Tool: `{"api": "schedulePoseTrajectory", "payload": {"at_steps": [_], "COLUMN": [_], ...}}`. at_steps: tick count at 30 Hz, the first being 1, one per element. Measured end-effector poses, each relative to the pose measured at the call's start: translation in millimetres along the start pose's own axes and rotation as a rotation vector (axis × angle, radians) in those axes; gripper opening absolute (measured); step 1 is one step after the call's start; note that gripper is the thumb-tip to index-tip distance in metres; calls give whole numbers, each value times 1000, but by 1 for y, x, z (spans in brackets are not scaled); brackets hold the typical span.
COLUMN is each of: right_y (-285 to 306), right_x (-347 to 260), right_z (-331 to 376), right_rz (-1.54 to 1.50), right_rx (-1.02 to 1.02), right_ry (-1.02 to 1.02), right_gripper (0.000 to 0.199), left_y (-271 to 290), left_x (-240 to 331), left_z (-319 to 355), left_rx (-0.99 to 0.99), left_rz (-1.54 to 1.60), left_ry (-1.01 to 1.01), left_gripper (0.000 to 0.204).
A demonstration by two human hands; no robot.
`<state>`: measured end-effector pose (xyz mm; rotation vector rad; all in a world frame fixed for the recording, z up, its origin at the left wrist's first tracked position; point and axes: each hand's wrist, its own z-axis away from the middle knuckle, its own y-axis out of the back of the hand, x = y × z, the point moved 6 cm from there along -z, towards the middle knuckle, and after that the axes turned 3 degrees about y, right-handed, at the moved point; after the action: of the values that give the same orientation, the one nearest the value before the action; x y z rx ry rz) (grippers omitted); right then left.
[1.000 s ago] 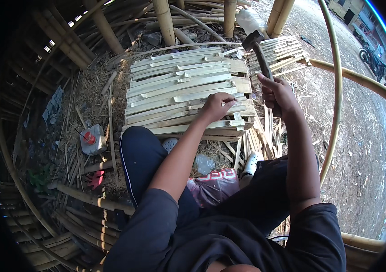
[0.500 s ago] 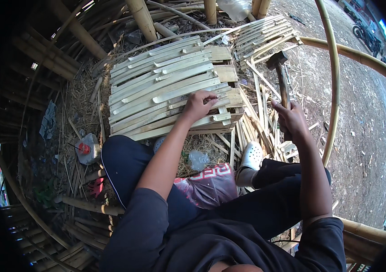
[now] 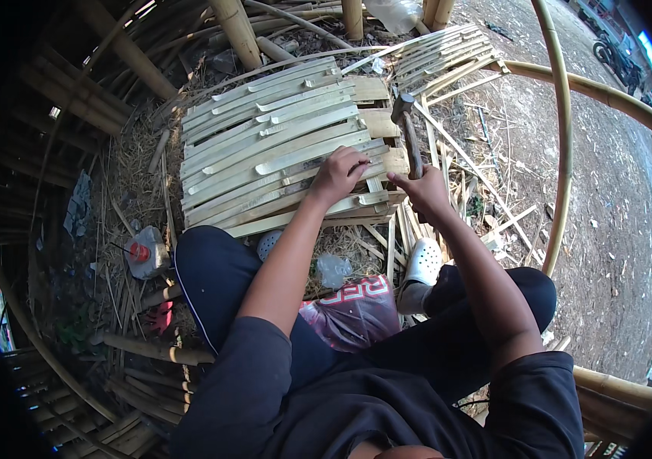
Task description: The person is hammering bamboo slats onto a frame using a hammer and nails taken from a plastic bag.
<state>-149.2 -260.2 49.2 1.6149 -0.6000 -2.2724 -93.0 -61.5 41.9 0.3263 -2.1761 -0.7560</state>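
Note:
My right hand [image 3: 427,193] is wrapped round the wooden handle of a hammer [image 3: 412,141]. Its dark metal head points up, over the right edge of a slatted bamboo panel [image 3: 265,153]. Long pale split strips run across that panel, several with curled shavings on them, over wider cross boards [image 3: 379,122] that show at the right. My left hand [image 3: 336,176] rests on the panel's lower right part, thumb and fingertips pinched together. A tiny light speck shows at those fingertips; what it is, I cannot make out.
A smaller slatted panel [image 3: 444,57] lies at the far right. Loose bamboo strips [image 3: 505,226] litter the ground beside my white clog [image 3: 424,260]. A curved bamboo pole [image 3: 563,138] rises on the right. A red-topped container [image 3: 140,251] stands at left, a printed bag [image 3: 349,314] near my legs.
My right hand has brought the hammer leftward, from beside the panel to its right edge. My left hand stays at the same spot, still pinched.

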Motion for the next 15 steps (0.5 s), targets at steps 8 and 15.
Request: {"api": "schedulePoseTrajectory", "payload": {"at_steps": [8,15], "right_y": [-24,-27], "right_x": [7,18], "right_z": [-38,-42], "right_rz": [225,310], "right_rx": [144,139], "right_ry": [185,145], "right_gripper": [55,62], "left_y": [-2,3], "left_x": [-15,1], "left_z": [4,-2], "left_rx": [-24,21], "left_rz": [215,121], "left_ry": [328,14], "left_gripper": [14,14]}}
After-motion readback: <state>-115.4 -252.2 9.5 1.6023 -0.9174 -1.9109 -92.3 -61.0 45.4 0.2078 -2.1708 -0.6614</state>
